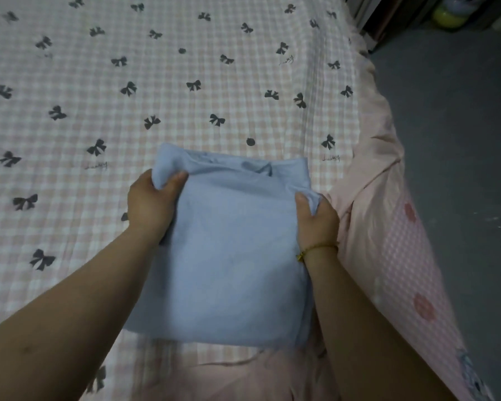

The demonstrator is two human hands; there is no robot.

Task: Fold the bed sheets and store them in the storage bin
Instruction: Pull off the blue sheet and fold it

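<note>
Our left hand pinches the far left corner of the folded blue bed sheet, thumb on top and fingers tucked beneath. Our right hand, a thin bracelet at its wrist, grips the right edge near the far corner in the same way. The sheet sits between our two forearms as a compact rectangle, with its near edge close to our body and its far edge bunched where the left hand gathers it. We cannot tell whether it rests on the bed or is just clear of it.

We judge the folding to be nearly or wholly done, and the step in hand to be the last tidy or the pickup. The next move calls for keeping the layers together and level while carrying them to the storage bin, which is not in view.

Beyond the sheet the checked bed cover spreads away, printed with black bows. Grey floor lies to the right.
</note>
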